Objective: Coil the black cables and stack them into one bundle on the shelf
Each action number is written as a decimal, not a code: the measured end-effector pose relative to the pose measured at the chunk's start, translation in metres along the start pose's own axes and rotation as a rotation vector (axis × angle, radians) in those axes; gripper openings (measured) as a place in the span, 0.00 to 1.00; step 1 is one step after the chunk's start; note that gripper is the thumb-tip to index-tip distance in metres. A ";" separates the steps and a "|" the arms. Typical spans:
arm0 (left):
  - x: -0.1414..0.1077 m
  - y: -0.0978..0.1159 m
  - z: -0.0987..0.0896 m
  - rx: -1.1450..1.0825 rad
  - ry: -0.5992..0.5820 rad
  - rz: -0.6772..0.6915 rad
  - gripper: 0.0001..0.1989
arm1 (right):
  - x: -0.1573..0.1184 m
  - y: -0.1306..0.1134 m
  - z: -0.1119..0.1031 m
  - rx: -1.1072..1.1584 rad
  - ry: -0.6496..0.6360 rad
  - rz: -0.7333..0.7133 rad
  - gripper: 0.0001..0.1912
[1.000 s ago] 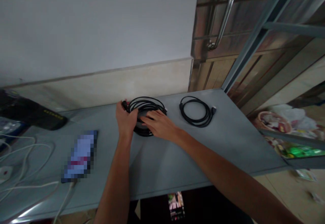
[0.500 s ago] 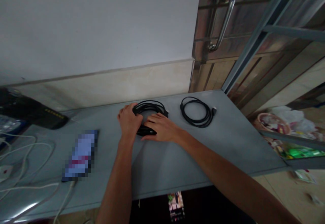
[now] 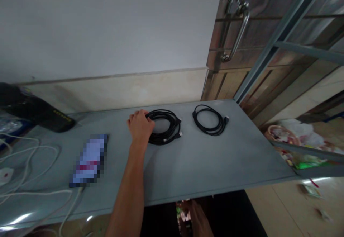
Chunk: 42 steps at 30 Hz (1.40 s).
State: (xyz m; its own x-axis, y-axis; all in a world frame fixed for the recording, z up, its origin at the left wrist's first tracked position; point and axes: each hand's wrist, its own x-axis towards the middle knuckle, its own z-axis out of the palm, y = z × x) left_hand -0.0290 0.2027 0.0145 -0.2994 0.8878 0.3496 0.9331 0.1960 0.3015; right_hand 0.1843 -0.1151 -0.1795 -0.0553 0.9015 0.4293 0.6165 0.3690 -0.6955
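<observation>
My left hand is closed round the left side of a thick coil of black cable lying on the grey tabletop. The coil's plug ends stick out on its right side. Below the table's front edge, my right hand is dim and blurred, beside a lit phone screen at my lap; its fingers do not show clearly. A second, thinner coil of black cable lies to the right of the first, apart from both hands.
A phone with a blurred-out screen lies at the left, with a white charging cord. Further left are a black bottle on its side and tangled white cords. A metal frame post rises at the right corner.
My right hand has let go of the thick cable coil and dropped below the table edge to the lit phone. My left hand stays on the coil. The view has shifted slightly.
</observation>
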 end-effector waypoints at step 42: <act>-0.056 0.076 -0.004 -0.596 0.131 0.751 0.14 | -0.038 0.045 -0.006 0.044 -0.190 0.668 0.19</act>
State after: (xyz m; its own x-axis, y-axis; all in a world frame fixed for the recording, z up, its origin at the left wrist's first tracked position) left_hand 0.0579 0.1664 0.0220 0.2807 0.6346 0.7201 0.6469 -0.6793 0.3464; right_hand 0.2189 -0.1344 -0.2236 0.1862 0.9611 -0.2041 0.5340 -0.2734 -0.8001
